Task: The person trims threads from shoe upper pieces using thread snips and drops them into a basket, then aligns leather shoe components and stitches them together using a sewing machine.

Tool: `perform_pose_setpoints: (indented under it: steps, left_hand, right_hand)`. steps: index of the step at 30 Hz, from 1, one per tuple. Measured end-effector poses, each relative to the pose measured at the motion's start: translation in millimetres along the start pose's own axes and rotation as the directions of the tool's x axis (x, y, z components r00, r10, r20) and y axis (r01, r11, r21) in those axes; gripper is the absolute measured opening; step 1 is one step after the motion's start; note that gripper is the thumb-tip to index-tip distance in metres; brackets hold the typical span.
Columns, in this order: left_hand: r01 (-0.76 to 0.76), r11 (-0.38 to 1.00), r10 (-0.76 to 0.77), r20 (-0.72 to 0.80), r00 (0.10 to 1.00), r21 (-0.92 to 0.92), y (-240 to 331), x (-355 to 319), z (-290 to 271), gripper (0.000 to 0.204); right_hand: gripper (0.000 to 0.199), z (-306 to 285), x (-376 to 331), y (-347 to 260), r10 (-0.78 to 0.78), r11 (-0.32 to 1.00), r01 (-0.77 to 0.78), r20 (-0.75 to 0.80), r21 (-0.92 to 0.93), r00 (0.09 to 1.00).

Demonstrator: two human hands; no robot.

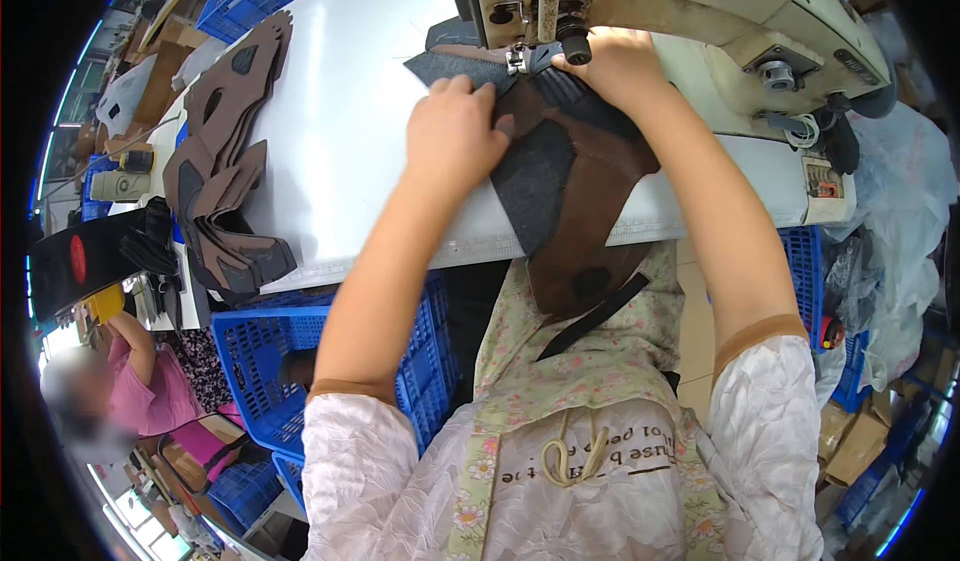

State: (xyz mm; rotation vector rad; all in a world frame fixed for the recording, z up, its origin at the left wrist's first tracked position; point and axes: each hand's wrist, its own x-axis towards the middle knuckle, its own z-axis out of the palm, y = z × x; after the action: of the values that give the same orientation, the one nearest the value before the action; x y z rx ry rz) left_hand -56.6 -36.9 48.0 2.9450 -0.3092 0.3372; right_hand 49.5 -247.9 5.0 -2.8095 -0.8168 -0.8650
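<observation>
A brown panel with dark grey patches (600, 176), like a sewn shoe upper, lies under the sewing machine's presser foot (517, 61). Its lower end hangs over the table edge toward my lap. My left hand (455, 126) is left of the foot, its curled fingers pressing on the panel's grey upper part, thumb by the brown edge. Just right of the needle area, my right hand (622, 66) grips the panel's far edge; a black knob on the machine partly covers its fingertips. The sewing machine (700, 1) stands over the far side of the work.
Stacked brown and grey panels (225, 161) lie on the white table (345, 111) at left. A blue crate (265, 371) stands below the table's left front edge. Clear plastic bags (895, 211) hang at right. A co-worker in pink (160, 391) is at far left.
</observation>
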Motion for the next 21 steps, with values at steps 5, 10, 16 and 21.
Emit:
perform_pose_setpoints:
  steps: [5,10,16,21]
  left_hand:
    - [-0.187,0.927,0.226,0.085,0.970,-0.325,-59,25,4,0.053]
    - [-0.284,0.932,0.335,0.236,0.912,-0.225,-56,41,-17,0.052]
    - [-0.407,0.906,0.423,0.273,0.864,-0.116,-47,45,-17,0.047]
    - [-0.412,0.906,0.422,0.239,0.874,-0.094,-47,45,-7,0.045]
  right_hand:
    - [0.037,-12,-4,-14,-0.019,1.000,0.019,-0.107,0.000,0.994]
    - [0.027,-56,-30,-83,-0.026,0.897,0.064,-0.091,0.436,0.995]
    - [0.043,-69,-23,-140,-0.037,0.918,-0.067,0.254,0.392,0.967]
    - [0.033,-50,-23,-163,0.065,0.998,-0.062,0.172,-0.024,0.983]
